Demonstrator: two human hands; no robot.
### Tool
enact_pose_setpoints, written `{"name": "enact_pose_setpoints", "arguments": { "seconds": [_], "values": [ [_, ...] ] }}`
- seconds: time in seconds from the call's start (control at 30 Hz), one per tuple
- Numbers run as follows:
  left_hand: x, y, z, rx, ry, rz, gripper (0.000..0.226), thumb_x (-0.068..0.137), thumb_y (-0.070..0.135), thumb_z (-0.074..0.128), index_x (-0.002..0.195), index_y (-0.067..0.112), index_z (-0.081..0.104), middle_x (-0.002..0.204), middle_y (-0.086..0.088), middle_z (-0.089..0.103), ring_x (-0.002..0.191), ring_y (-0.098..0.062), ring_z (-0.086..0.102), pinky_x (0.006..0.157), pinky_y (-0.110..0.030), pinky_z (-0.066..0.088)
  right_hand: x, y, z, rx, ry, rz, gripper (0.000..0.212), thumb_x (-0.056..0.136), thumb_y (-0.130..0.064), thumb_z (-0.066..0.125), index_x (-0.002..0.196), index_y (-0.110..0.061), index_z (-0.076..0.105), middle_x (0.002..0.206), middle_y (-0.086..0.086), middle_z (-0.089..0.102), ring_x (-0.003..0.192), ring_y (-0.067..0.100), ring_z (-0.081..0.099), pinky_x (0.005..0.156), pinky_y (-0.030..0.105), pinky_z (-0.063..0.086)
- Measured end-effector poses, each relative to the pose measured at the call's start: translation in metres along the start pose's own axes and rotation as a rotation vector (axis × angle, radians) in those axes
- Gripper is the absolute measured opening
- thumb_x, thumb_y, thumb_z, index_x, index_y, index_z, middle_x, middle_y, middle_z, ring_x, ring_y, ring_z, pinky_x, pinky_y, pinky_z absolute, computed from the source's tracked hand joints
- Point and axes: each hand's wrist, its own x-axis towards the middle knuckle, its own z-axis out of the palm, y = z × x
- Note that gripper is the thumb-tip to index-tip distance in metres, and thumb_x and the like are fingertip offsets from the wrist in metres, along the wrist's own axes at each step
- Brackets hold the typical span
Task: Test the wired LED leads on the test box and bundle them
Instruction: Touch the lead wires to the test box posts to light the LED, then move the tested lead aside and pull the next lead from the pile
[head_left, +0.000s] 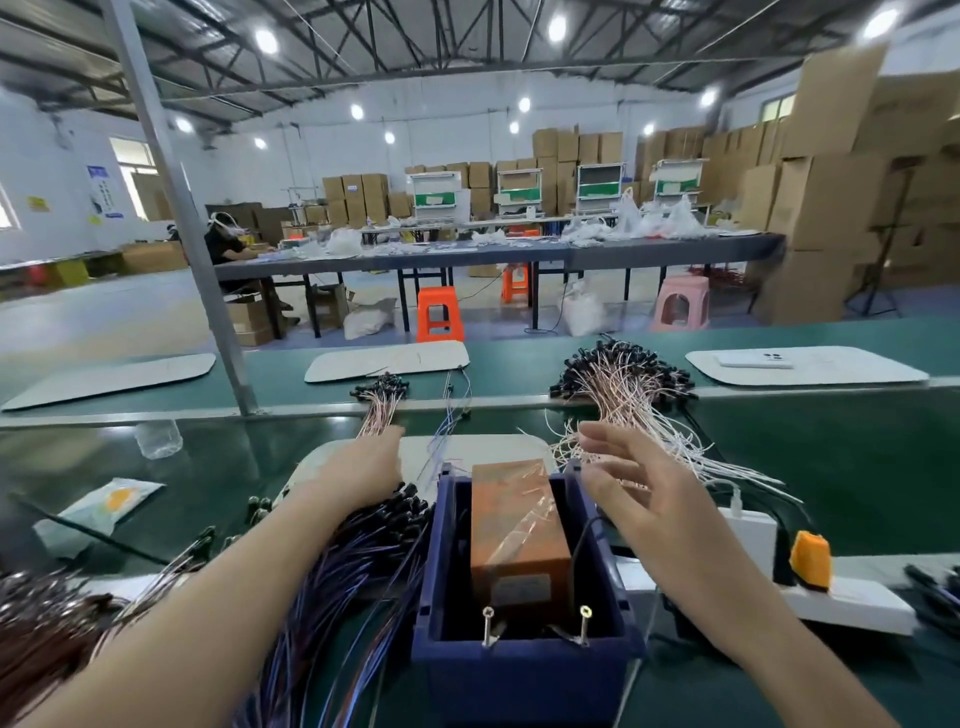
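**Head view — both hands out past the test box**

Dead centre at the near edge: test box (524, 670), a dark blue bin holding an orange block (514, 525) wrapped in clear tape, with two metal eyelet posts (488, 623) upright at its near wall.

Left hand (363, 462) stretched forward past the bin's far left corner, back upward, fingertips at the loose ends of a small bundle of pinkish leads (382, 402). Fingers hidden from here — cannot tell whether gripping or only touching.

Right hand (639, 483) raised beside the bin's far right corner, fingers spread wide and relaxed, holding nothing. Just beyond it, the trailing ends of a big sheaf of pink-white leads (623, 384), black LED heads fanned out at the far end.

Between the two bundles, a few thin blue leads (452, 415). Under the left forearm and against the bin's left wall, a heap of blue-purple leads (358, 561).

Right of the bin, a white power strip (831, 597) with an orange plug (810, 558). Further back, a phone (756, 359) lying on a white mat (857, 371). Underneath everything, a green bench top (779, 457).
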Motion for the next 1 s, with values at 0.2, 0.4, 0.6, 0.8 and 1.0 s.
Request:
{"name": "enact_pose_setpoints", "arguments": {
  "seconds": [0.2,0.4,0.6,0.8,1.0],
  "values": [
    [-0.041,-0.025,-0.004,-0.079,0.294,0.159,0.039,0.103,0.018,0.043,0.139,0.015,0.055,0.134,-0.009,0.063,0.124,-0.027,0.056,0.103,-0.041,0.044,-0.038,0.024,0.023,-0.025,0.239,-0.119,0.025,0.105,-0.026,0.049,0.119,-0.045,0.058,0.114,-0.027,0.065,0.107,-0.002,0.063,0.085,0.011,0.048],
    [-0.085,-0.059,-0.010,0.090,0.344,-0.108,0.027,0.104,0.026,0.040,0.114,0.011,0.060,0.113,-0.009,0.066,0.101,-0.029,0.062,0.083,-0.044,0.053,-0.089,0.066,0.052,-0.355,0.370,-0.380,0.028,0.100,-0.019,0.042,0.124,-0.016,0.055,0.117,0.000,0.061,0.106,0.021,0.056,0.093,0.036,0.044],
    [-0.118,-0.102,0.009,0.043,0.283,-0.307,0.026,0.104,0.031,0.041,0.109,0.009,0.054,0.110,-0.012,0.063,0.101,-0.032,0.060,0.084,-0.044,0.051,-0.130,0.073,0.068,-0.262,0.509,-0.267,0.029,0.096,-0.022,0.043,0.117,-0.005,0.054,0.117,0.007,0.048,0.112,0.014,0.041,0.101,0.015,0.032],
    [-0.122,-0.120,0.031,-0.189,0.214,-0.345,0.030,0.105,0.035,0.048,0.120,0.009,0.052,0.115,-0.015,0.065,0.096,-0.030,0.058,0.083,-0.040,0.048,-0.142,0.072,0.064,-0.215,0.480,-0.224,0.025,0.098,-0.028,0.040,0.117,-0.015,0.050,0.110,-0.011,0.042,0.095,0.009,0.046,0.088,0.010,0.036],
    [-0.117,-0.116,0.044,-0.373,0.264,-0.446,0.042,0.103,0.033,0.053,0.133,0.004,0.047,0.124,-0.023,0.062,0.111,-0.039,0.059,0.089,-0.044,0.044,-0.149,0.073,0.059,-0.240,0.454,-0.227,0.021,0.101,-0.030,0.036,0.114,-0.021,0.051,0.101,-0.017,0.043,0.087,0.008,0.049,0.077,0.024,0.042]
  ]
}}
